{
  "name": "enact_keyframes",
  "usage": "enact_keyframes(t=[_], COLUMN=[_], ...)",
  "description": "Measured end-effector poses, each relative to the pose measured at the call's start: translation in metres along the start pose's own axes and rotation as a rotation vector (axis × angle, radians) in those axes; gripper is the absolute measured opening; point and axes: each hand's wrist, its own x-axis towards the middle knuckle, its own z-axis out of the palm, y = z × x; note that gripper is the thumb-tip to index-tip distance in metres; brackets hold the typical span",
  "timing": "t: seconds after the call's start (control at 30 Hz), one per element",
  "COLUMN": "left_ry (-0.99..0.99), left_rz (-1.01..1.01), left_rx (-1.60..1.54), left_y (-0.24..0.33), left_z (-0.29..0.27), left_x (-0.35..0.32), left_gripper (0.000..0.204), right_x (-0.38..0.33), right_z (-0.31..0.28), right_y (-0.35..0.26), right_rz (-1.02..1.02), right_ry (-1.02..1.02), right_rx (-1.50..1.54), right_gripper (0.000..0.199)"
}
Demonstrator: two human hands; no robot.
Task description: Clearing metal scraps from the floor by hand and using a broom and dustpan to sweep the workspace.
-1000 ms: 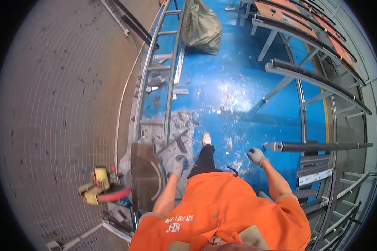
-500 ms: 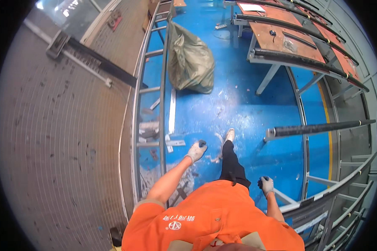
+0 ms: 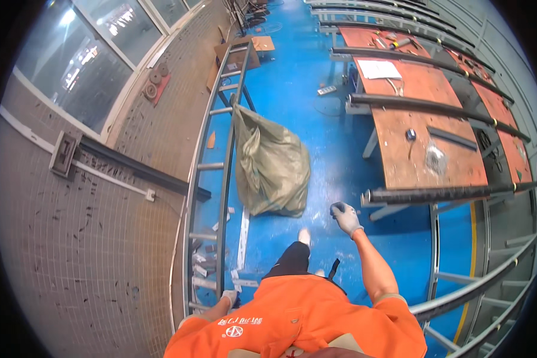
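Note:
I am walking on a blue floor, with a pale glove with dark fingertips on each hand. My right hand swings out in front of me, its fingers curled in and nothing seen in them. It is nearest to the end of a long black bar at the workbench, without touching it. My left hand hangs low beside my body, close to the metal ladder-like frame; its fingers are mostly hidden. Ahead, a large olive woven sack, bulging, stands against the frame.
Orange-topped workbenches at the right carry long black bars, a tape measure and a clear bag. Curved metal racks stand close on my right. Offcuts litter the floor at left. A power strip lies ahead, with cardboard beyond.
I have stepped forward, so the sack and workbenches are closer. My right hand has swung forward and up; my left hand has swung back beside my body.

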Motion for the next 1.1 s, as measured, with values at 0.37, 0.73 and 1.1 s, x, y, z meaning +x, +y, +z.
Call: enact_keyframes(t=[0.37,0.73,1.1], left_ry=[-0.104,-0.187,0.505], left_rz=[1.337,1.136,0.239], left_rx=[-0.429,-0.278,0.297], left_y=[0.472,1.081,1.146], left_z=[0.067,0.1,0.072], left_x=[0.073,-0.119,0.029], left_gripper=[0.027,0.03,0.036], right_x=[0.251,0.638,0.968], right_z=[-0.052,-0.047,-0.074], right_y=[-0.048,-0.139,-0.27], right_rz=[0.245,0.292,0.541], right_ry=[0.118,0.05,0.112], right_rx=[-0.052,0.138,0.326], right_gripper=[0.019,0.015,0.018])
